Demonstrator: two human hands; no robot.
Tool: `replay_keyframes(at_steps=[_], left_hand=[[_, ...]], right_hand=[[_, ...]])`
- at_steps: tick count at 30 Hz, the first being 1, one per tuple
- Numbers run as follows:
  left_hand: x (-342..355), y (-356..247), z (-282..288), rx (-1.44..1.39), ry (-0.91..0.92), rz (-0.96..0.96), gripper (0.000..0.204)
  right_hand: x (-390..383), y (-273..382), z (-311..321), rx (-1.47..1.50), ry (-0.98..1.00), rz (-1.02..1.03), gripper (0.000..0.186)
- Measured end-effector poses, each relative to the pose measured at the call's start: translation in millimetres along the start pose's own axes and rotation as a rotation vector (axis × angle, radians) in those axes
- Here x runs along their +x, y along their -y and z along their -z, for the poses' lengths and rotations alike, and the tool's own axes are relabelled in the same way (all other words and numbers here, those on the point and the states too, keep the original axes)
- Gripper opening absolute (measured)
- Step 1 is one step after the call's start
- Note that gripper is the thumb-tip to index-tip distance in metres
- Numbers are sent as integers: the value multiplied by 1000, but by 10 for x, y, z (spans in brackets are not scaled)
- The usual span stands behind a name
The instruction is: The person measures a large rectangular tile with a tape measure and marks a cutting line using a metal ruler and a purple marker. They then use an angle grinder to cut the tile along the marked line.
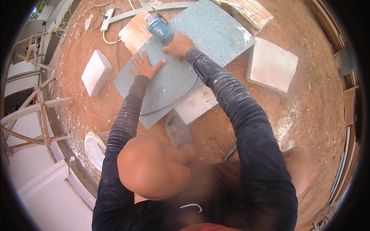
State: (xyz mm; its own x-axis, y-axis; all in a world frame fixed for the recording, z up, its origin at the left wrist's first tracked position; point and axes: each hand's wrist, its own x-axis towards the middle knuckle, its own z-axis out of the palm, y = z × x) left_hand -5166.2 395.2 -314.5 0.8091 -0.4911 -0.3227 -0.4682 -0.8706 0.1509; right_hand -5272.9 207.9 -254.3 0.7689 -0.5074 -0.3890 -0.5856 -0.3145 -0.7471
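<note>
A large grey-blue stone tile lies across pale blocks on the ground ahead of me. My left hand is spread flat on its left part, fingers apart and holding nothing. With my right hand I grip the body of a blue angle grinder. The grinder's disc end points away from me, over the tile's far left edge beside a pale block. Whether the disc touches the tile cannot be made out. A dark power cord curves across the near part of the tile.
White blocks stand left and right of the tile; another block supports its near edge. A power strip lies far left. A white bucket sits by my left knee. Wooden scaffolding lines the left side.
</note>
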Motion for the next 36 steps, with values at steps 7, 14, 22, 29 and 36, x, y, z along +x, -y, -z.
replay_keyframes(at_steps=[7, 14, 22, 29, 36], left_hand=[[-18, -13, 24, -7, -2, -1, 138], [-40, -29, 24, 10, 3, -2, 134], [-8, -6, 9, -16, 2, -7, 138], [-4, -6, -3, -1, 0, 0, 137], [0, 11, -2, 1, -12, -3, 136]], right_hand=[[-12, -21, -3, -15, -10, 6, 67], [-20, -44, -14, -17, -2, -15, 68], [-36, -87, -37, -13, -53, 36, 62], [-47, -116, -63, -12, -68, 27, 62], [-81, -118, -58, -17, -65, 33, 64]])
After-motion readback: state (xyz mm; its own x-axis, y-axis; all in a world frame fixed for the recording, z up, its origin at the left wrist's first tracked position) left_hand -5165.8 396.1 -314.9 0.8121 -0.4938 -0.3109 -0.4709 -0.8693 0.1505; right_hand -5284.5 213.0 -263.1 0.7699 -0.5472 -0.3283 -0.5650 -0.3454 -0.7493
